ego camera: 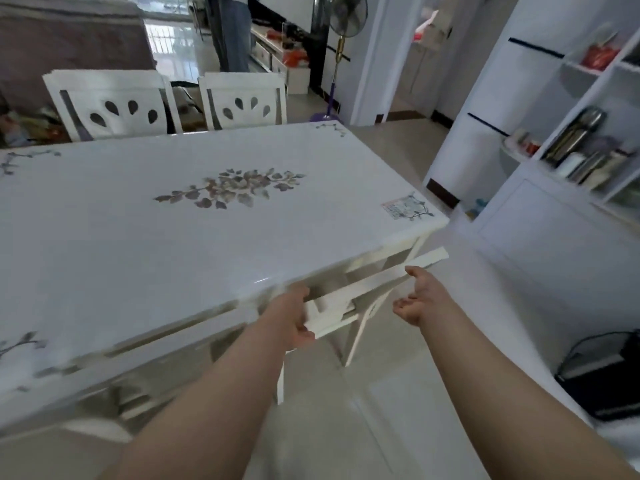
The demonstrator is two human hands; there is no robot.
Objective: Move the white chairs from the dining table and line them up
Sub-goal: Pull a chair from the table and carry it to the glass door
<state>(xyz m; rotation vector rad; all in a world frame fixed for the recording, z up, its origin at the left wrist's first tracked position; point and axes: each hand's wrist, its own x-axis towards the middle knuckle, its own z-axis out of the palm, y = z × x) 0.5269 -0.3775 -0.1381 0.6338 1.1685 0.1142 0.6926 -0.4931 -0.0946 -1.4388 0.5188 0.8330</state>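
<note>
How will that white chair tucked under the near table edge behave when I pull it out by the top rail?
The white chair looks like rigid painted wood, so it probably won't flex. Only the left hand grips the rail; the right hand is open beside it, so it may swivel. On the glossy tile floor its legs should slide easily.

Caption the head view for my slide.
Left hand grips a tucked-in chair's top rail at the table; right hand open.
</note>
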